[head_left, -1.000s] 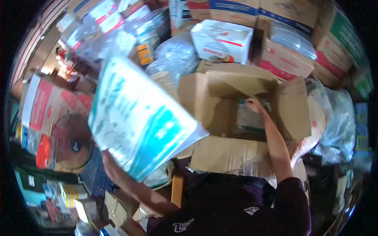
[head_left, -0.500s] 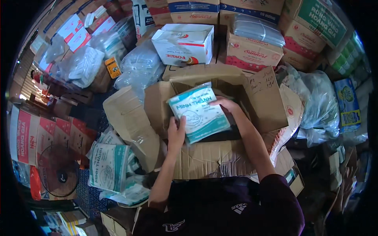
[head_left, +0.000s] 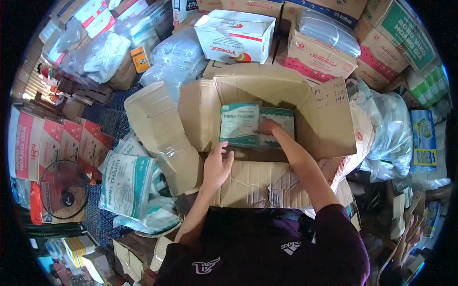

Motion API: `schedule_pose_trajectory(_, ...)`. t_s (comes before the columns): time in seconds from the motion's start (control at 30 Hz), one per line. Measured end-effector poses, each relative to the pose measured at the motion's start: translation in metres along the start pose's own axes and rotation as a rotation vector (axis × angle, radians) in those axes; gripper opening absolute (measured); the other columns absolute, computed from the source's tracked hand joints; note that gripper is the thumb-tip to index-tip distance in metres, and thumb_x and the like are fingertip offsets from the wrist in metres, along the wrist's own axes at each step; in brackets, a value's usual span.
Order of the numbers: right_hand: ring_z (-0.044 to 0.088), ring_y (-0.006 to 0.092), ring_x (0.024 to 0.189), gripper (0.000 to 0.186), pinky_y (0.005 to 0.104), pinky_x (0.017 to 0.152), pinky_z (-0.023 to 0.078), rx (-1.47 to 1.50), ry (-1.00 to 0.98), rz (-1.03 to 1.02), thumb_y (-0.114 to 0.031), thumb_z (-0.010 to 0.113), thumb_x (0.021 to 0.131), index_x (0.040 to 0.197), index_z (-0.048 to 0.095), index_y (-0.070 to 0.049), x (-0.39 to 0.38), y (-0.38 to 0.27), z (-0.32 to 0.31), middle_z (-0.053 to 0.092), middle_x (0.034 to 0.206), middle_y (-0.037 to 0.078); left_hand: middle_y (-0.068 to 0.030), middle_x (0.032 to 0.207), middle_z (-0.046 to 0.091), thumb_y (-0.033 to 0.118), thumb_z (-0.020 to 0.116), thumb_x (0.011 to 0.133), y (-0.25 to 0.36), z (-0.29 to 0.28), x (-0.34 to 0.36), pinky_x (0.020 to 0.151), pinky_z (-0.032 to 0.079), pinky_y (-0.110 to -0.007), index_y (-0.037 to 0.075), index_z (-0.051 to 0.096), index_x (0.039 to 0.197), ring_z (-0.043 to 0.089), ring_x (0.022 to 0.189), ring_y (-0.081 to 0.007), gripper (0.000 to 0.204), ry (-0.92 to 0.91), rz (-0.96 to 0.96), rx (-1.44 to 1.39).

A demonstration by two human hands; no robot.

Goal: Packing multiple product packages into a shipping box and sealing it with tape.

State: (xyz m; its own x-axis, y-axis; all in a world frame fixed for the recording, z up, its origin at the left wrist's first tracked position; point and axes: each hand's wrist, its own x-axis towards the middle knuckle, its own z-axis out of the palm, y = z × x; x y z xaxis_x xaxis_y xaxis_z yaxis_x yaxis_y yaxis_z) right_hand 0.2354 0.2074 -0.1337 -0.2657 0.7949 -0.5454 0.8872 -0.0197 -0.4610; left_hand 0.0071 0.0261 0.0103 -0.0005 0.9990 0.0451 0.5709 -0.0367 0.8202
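I see two packs (head_left: 240,125) already inside the carton (head_left: 262,186), more packs (head_left: 125,186) outside; left hand (head_left: 218,167) has empty, loose grip, blurred right hand (head_left: 270,127) I cannot tell

The right hand (head_left: 269,127) is blurred and covers part of the packet (head_left: 282,114) at its one o'clock; its grip is unclear. Picture edges cut off a carton (head_left: 253,5) at twelve, the shirt (head_left: 262,245) at six.

My two hands (head_left: 218,168), two visible teal-white packets (head_left: 240,125) in one open carton (head_left: 262,186).
Plus one white box (head_left: 231,40) beyond, one round fan (head_left: 67,196).
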Motion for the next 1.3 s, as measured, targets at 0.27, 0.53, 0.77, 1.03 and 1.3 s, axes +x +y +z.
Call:
schedule_pose_trajectory(0.27,0.053,0.0396,0.102,0.067,0.0445,0.088,0.045,-0.196,-0.161,-0.275,-0.036,0.068,0.074,0.120,0.043,0.006,0.000,-0.017,0.028,0.047,0.122,0.027,-0.0165,0.097,0.062,0.023,0.058,0.085,-0.011,-0.007,-0.008,0.072,0.048,-0.041,0.006,0.054,0.107,0.060,0.086,-0.0334,0.028,-0.011,0.128,0.247)
schedule_pose_trajectory(0.53,0.041,0.0450,0.118,0.093,0.0449,0.096,0.040,-0.272,0.298,-0.277,-0.031,0.069,0.071,0.138,0.015,0.004,0.030,0.009,0.086,0.024,0.140,0.031,-0.0154,0.092,0.063,0.022,0.059,0.084,-0.016,-0.007,-0.010,0.072,0.047,-0.041,0.006,0.057,0.102,0.060,0.082,-0.0336,0.024,-0.042,0.126,0.268)
schedule_pose_trajectory(0.77,0.027,0.0391,0.132,0.114,0.0534,0.103,0.029,-0.684,0.129,-0.450,-0.054,0.073,0.060,0.142,0.013,-0.001,0.026,0.030,0.073,0.012,0.147,0.024,-0.0155,0.085,0.063,0.020,0.059,0.083,-0.007,0.001,0.001,0.069,0.046,-0.042,0.006,0.059,0.097,0.060,0.076,-0.0339,0.020,-0.052,0.202,0.292)
schedule_pose_trajectory(1.03,0.021,0.0339,0.136,0.114,0.0679,0.099,0.019,-0.866,0.255,-0.338,-0.058,0.073,0.056,0.143,0.018,-0.011,0.014,0.015,0.070,0.015,0.150,0.013,-0.0138,0.084,0.064,0.021,0.058,0.083,-0.002,-0.001,-0.002,0.070,0.047,-0.041,0.006,0.060,0.092,0.060,0.076,-0.0323,0.017,-0.049,0.239,0.326)
schedule_pose_trajectory(1.3,0.053,0.0322,0.104,0.055,0.0519,0.083,0.045,-0.487,0.038,-0.402,-0.037,0.063,0.074,0.118,0.052,-0.007,0.043,0.021,0.033,0.049,0.121,0.014,-0.0116,0.082,0.064,0.021,0.056,0.085,-0.008,0.010,0.001,0.070,0.047,-0.041,0.006,0.059,0.087,0.061,0.076,-0.0301,0.017,-0.039,0.294,0.347)
